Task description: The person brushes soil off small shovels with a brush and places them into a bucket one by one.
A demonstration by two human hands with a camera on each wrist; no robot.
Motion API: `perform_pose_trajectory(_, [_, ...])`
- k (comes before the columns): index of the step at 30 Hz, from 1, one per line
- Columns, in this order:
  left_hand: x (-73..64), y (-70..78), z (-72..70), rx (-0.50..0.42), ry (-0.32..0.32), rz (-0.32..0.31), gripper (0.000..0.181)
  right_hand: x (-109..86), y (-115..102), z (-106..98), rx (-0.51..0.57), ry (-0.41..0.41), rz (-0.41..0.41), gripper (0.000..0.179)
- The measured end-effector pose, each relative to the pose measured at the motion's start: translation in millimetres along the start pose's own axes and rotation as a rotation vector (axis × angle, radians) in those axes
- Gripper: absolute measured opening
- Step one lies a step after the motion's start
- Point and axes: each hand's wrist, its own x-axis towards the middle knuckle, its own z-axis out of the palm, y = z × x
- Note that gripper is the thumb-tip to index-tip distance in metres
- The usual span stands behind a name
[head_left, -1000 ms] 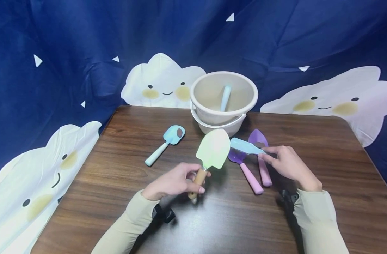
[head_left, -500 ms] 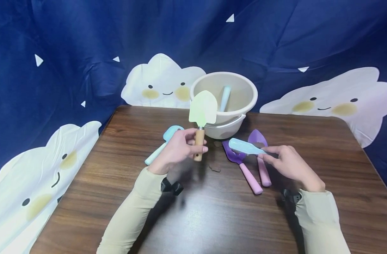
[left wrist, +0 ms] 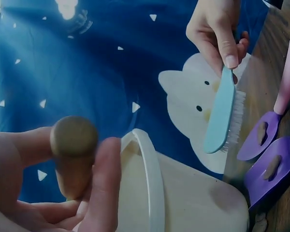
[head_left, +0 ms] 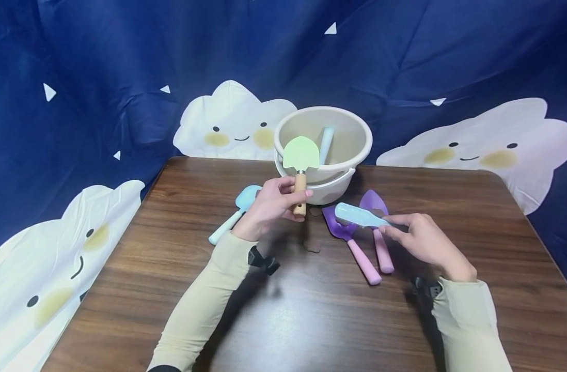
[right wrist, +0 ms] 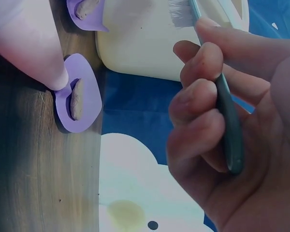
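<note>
My left hand grips the wooden handle of a trowel with a pale green blade, raised in front of the bucket. In the left wrist view the wooden handle points its butt end at the camera, hiding the blade. My right hand holds a light blue brush by its dark handle; white bristles show along one side. Beneath the brush lie two purple trowels with pink handles, one nearer and one behind. Brown lumps rest on their blades.
A light blue trowel lies on the wooden table, partly behind my left hand. Inside the bucket leans a light blue handle. Thin brown pieces lie near the middle. A blue curtain hangs behind the table.
My left hand has carried the green trowel up and away, from low over the table to the bucket's front, and its blade now looks shorter. The right hand with the brush has hardly moved.
</note>
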Motion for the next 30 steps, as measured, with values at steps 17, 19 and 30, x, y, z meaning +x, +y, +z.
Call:
perform_pose_trajectory(17, [-1.0,5.2,-9.3,-0.383,-0.084,0.001,0.032,3.2,-1,4,0.003,0.008,-0.002,0.024])
perform_pose_trajectory(19, [-0.9,6.0,-9.6,-0.371,-0.082,0.017,0.032,2.9,-2,3,0.004,0.006,0.002,0.025])
perform_pose_trajectory(30, [-10.6,-3.1,-21.3,-0.132,0.037,0.050,0.036,2.6,-2,4,-0.010,0.005,0.001,0.025])
